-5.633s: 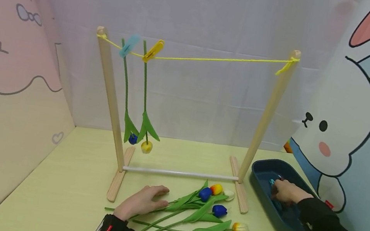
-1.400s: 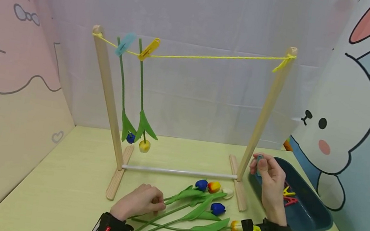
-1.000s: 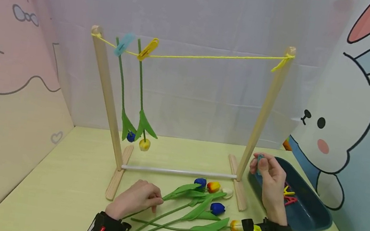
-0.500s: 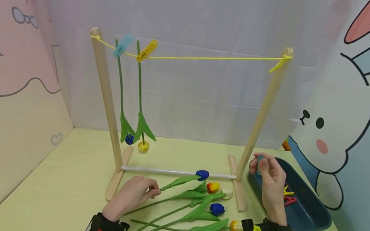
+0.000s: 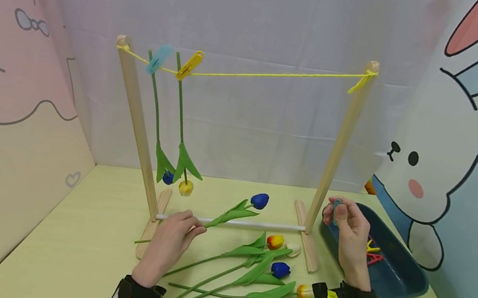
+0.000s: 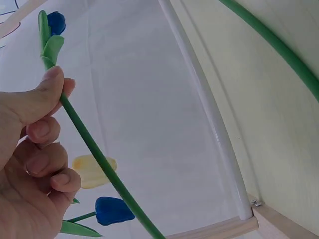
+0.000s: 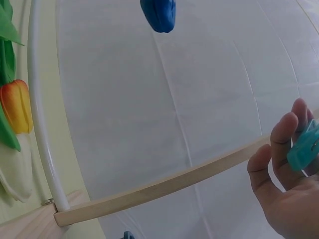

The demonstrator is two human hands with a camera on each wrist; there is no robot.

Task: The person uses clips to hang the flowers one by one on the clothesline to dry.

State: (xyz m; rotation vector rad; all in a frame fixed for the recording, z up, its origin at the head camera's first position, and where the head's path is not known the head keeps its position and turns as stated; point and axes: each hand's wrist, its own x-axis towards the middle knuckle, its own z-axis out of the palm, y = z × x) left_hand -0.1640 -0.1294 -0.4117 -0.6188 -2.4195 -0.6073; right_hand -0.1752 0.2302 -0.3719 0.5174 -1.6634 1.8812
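My left hand point(image 5: 169, 243) pinches the green stem of a blue tulip point(image 5: 259, 201), raised above the table with its bloom pointing right. In the left wrist view thumb and finger meet on the stem just below the leaves. A light-blue clothespin point(image 7: 305, 149) is held in my right hand point(image 5: 350, 239), beside the right post and over the edge of the dark blue tray point(image 5: 406, 287). Two tulips hang upside down from a yellow line point(image 5: 276, 75): a blue one point(image 5: 168, 177) under a light-blue clothespin point(image 5: 159, 59) and a yellow one point(image 5: 186, 188) under a yellow clothespin point(image 5: 190, 65).
Several tulips lie on the table, among them an orange-red one point(image 5: 275, 241), a blue one point(image 5: 280, 270) and a yellow-white one point(image 5: 305, 293). Two wooden posts point(image 5: 342, 147) and a white crossbar point(image 5: 229, 222) form the frame. The tray holds a red clothespin point(image 5: 374, 259) and a yellow one point(image 5: 372, 246).
The right hand has taken a light-blue clothespin from the tray. My left hand has picked up a blue tulip from the pile and lifted it. The right hand has lately stayed still.
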